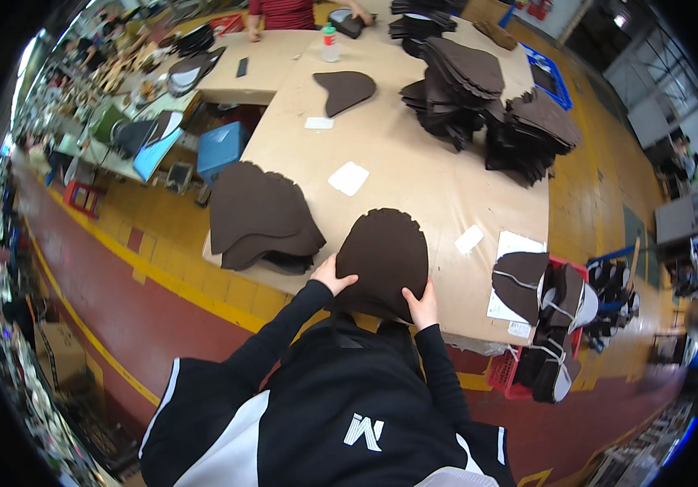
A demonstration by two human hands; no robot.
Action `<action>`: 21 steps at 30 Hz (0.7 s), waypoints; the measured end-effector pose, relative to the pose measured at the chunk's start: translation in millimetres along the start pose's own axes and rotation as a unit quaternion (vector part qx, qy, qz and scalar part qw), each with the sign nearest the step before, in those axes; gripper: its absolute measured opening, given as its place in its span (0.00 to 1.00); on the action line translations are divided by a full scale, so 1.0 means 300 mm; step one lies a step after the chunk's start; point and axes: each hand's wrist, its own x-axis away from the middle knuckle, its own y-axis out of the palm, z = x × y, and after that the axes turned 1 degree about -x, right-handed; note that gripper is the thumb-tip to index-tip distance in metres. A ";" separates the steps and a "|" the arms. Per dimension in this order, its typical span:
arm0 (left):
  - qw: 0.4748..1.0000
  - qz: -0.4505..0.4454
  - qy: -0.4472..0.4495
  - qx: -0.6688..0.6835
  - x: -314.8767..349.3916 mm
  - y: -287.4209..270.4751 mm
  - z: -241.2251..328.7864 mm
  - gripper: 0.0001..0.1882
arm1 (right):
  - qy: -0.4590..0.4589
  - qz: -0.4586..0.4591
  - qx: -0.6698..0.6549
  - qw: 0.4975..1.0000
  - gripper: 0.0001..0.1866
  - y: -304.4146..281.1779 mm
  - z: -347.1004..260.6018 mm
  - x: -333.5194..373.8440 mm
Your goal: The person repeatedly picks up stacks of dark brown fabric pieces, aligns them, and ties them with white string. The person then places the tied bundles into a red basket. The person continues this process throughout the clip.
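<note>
Black sleeves with white panels rise from the lower edge, and both hands meet at a dark brown, matte, felt-like cut piece [384, 258] with a rounded dome top and small notches along its rim. It lies flat at the near edge of the tan, paper-covered surface [414, 174], overhanging toward the person. At its lower left edge is the left hand [333, 274], fingers spread, with the thumb lying on top of the piece; at the lower right edge the right hand [423, 306] pinches the rim between thumb and fingers. So the piece sits between the two grips, touching both. Just left of it rests a loose stack of similar brown pieces [261, 217]. Farther back stand taller stacks [487, 105], well apart, with a white paper square [349, 178] between.
</note>
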 end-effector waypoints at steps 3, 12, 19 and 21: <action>1.000 -0.017 -0.003 -0.001 0.003 -0.026 -0.036 0.45 | 0.012 0.067 0.096 0.993 0.40 0.010 -0.053 0.057; 0.983 -0.133 -0.018 0.128 -0.082 -0.034 -0.075 0.49 | 0.163 0.007 -0.193 0.967 0.36 0.030 0.071 0.040; 0.976 -0.059 0.097 0.186 -0.002 -0.126 0.049 0.37 | 0.000 0.068 -0.135 0.988 0.27 -0.025 -0.139 0.074; 0.976 0.014 0.174 0.131 0.046 -0.195 0.125 0.35 | -0.080 0.083 -0.152 0.982 0.26 -0.067 -0.210 0.104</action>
